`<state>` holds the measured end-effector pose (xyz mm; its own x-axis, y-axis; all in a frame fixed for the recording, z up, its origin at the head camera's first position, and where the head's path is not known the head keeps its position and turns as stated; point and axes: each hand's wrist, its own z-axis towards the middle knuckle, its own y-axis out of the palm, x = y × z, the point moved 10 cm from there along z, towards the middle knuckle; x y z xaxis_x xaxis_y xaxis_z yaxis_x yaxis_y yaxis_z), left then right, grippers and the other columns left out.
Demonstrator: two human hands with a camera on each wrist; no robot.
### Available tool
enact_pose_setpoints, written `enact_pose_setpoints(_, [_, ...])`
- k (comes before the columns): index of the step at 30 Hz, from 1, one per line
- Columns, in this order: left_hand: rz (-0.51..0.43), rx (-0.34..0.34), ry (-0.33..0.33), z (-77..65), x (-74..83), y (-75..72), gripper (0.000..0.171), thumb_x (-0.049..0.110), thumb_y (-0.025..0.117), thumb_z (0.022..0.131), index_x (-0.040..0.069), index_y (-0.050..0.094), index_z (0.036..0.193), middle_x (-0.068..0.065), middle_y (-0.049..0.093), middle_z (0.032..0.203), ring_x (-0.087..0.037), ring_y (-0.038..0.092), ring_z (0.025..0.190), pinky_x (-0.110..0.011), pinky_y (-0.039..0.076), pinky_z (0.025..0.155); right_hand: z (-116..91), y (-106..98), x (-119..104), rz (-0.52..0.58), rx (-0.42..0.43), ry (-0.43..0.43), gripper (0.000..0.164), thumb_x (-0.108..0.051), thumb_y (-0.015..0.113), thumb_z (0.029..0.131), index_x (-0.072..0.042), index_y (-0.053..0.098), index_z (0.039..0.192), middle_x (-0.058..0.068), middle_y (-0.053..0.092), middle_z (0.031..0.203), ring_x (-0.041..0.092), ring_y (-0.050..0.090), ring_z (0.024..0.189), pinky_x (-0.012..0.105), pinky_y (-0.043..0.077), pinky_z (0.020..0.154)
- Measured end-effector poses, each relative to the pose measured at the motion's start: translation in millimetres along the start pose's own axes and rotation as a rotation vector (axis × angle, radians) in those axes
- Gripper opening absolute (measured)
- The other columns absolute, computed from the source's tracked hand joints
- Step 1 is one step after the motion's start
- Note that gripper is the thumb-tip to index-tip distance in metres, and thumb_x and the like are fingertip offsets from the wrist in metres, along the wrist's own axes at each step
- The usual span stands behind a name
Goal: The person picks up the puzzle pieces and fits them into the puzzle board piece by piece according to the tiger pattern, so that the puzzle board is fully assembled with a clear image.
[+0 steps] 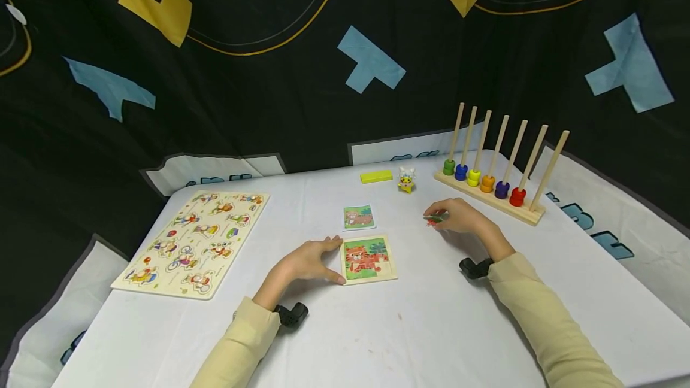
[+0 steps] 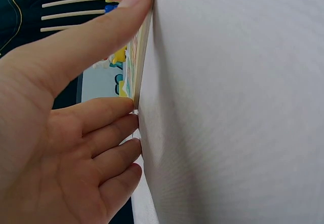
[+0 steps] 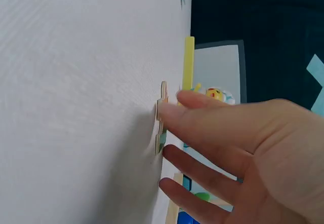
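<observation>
A small wooden tray puzzle [image 1: 371,279] of a red cat-like animal lies on the table, its lower right part bare wood. My left hand [image 1: 309,262] rests at its left side, thumb by the near corner and fingertips by the far one; in the left wrist view the fingers [image 2: 109,133] stretch out along the edge. To the right of the tray, my right hand [image 1: 458,216] pinches a jigsaw piece [image 1: 438,217] with green and red on it. In the right wrist view the thin piece [image 3: 161,115] stands close over the table, the thumb on its face.
A picture card [image 1: 358,217] of the animal lies just beyond the tray. Behind are a yellow block [image 1: 376,176] and a small figurine [image 1: 406,180]. A wooden peg rack [image 1: 517,213] with coloured beads stands back right; a large puzzle board [image 1: 215,268] lies left.
</observation>
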<state>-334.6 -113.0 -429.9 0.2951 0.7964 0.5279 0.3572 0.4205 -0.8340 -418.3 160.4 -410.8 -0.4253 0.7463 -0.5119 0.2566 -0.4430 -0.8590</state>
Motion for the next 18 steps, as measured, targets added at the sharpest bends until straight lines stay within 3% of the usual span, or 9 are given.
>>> enact_pose_setpoints(7, [0.001,0.005,0.005,-0.2,0.2,-0.1,0.097,0.039,0.088,0.067,0.006,0.042,0.146,-0.012,0.033,0.152,-0.028,0.027,0.142,-0.044,0.023,0.115,0.7,-1.0,2.0,-0.007,0.023,0.006,0.025,0.001,0.071,0.083,-0.004,0.071,0.107,0.01,0.068,0.099,0.026,0.059,0.092,0.043,0.05,0.083])
enact_pose_setpoints(13, [-0.005,0.0,-0.002,-0.1,-1.4,0.8,0.097,0.04,0.087,0.067,0.006,0.042,0.146,-0.013,0.033,0.152,-0.028,0.027,0.142,-0.045,0.023,0.115,-0.7,-8.1,0.3,-0.045,0.049,0.017,0.014,-0.004,0.075,0.082,-0.007,0.074,0.096,0.005,0.061,0.081,0.021,0.051,0.077,0.032,0.045,0.066])
enact_pose_setpoints(18, [-0.012,0.001,0.0,0.3,-1.7,1.1,0.097,0.04,0.087,0.067,0.006,0.042,0.146,-0.013,0.033,0.152,-0.029,0.027,0.142,-0.046,0.023,0.114,-4.8,-18.4,-10.3,-0.041,0.092,-0.001,0.004,-0.009,0.076,0.082,-0.008,0.073,0.085,0.0,0.065,0.075,0.018,0.054,0.07,0.029,0.046,0.06])
